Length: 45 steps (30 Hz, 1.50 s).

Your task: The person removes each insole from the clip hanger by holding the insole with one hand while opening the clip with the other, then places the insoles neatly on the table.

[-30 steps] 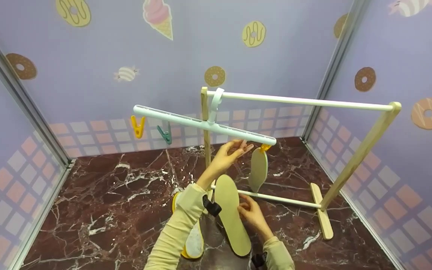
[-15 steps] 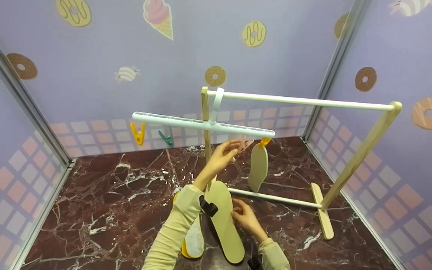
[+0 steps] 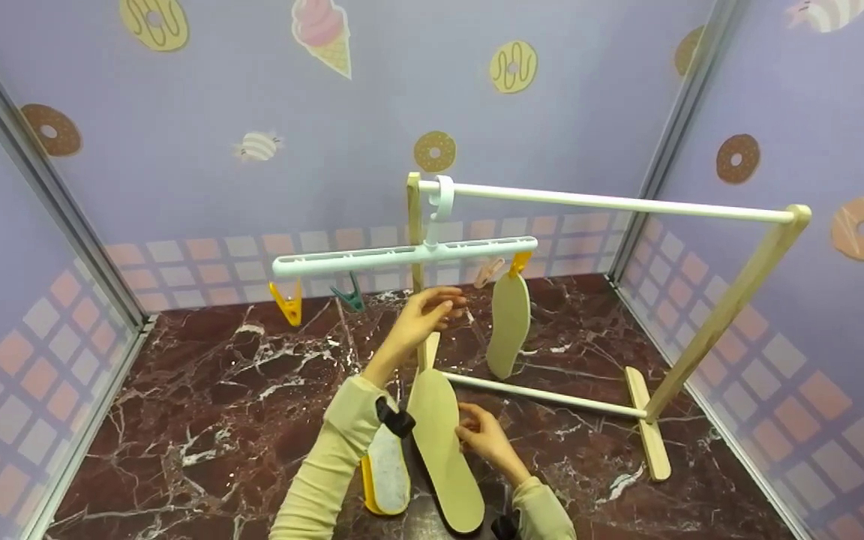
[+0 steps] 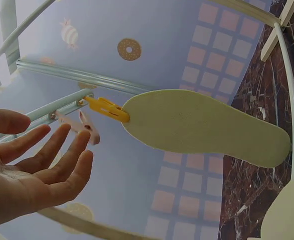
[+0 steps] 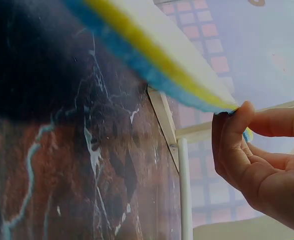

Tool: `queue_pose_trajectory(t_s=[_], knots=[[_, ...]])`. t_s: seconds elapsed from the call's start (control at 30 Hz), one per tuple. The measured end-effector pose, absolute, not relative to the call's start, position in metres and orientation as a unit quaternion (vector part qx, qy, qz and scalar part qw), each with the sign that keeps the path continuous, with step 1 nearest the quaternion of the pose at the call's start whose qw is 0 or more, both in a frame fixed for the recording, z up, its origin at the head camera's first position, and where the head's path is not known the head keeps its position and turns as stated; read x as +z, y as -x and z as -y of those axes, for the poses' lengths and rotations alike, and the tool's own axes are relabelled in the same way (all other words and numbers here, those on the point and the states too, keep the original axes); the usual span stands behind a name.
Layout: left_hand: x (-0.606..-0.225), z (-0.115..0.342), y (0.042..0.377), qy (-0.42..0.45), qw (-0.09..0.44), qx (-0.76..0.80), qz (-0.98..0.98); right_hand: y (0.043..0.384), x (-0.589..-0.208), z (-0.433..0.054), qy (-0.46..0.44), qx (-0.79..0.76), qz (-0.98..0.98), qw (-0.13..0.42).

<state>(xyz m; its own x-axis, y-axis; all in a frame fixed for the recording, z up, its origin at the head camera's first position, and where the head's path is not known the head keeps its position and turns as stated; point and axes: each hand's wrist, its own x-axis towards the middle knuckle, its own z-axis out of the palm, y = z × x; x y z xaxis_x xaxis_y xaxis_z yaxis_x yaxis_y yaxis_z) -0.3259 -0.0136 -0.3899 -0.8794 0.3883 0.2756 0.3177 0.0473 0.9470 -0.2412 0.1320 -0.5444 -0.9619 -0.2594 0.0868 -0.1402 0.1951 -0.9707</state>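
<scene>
My left hand (image 3: 424,319) is raised below the white hanger (image 3: 357,259), its fingers loosely bent around nothing. Just beyond its fingertips, a pink clothespin (image 3: 487,272) dangles from the hanger; the left wrist view shows a gap between the hand (image 4: 41,172) and that clothespin (image 4: 81,126). An orange clothespin (image 3: 520,262) beside it grips the top of a hanging beige insole (image 3: 509,326). Lower down, my right hand (image 3: 488,436) pinches the edge of a second beige insole (image 3: 443,450), held slanting. In the right wrist view, this insole's edge (image 5: 157,55) shows yellow and blue layers.
A yellow clothespin (image 3: 287,304) and a green clothespin (image 3: 349,294) hang at the hanger's left. The hanger hooks over a rack's white top rail (image 3: 612,201). A yellow-edged, grey-white sole-shaped piece (image 3: 388,472) lies on the dark marbled table (image 3: 214,420). Patterned walls enclose the space.
My left hand has come off the pink clothespin and moved left and down. The hanger has swung, its right end rising and left end dropping. My right hand and its insole have shifted slightly left.
</scene>
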Motion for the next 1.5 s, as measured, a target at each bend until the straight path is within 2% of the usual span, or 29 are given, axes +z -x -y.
queue_pose_trajectory(t_s=[0.3,0.57,0.97,1.33,1.5], knots=[[-0.392,0.040,0.313,-0.242,-0.011,0.665,-0.706,0.240,-0.546,-0.124,0.138,-0.619,-0.772,0.051],[-0.392,0.056,0.300,-0.255,-0.009,0.716,-0.650,0.242,-0.548,-0.112,0.153,-0.616,-0.772,0.038],[-0.393,0.068,0.295,-0.241,-0.046,0.723,-0.645,0.243,-0.546,-0.090,0.155,-0.632,-0.758,0.044],[-0.393,0.064,0.294,-0.204,-0.036,0.735,-0.646,0.249,-0.551,-0.074,0.149,-0.640,-0.753,0.041],[-0.391,0.064,0.293,-0.193,-0.030,0.742,-0.641,0.260,-0.571,-0.067,0.153,-0.627,-0.763,0.031]])
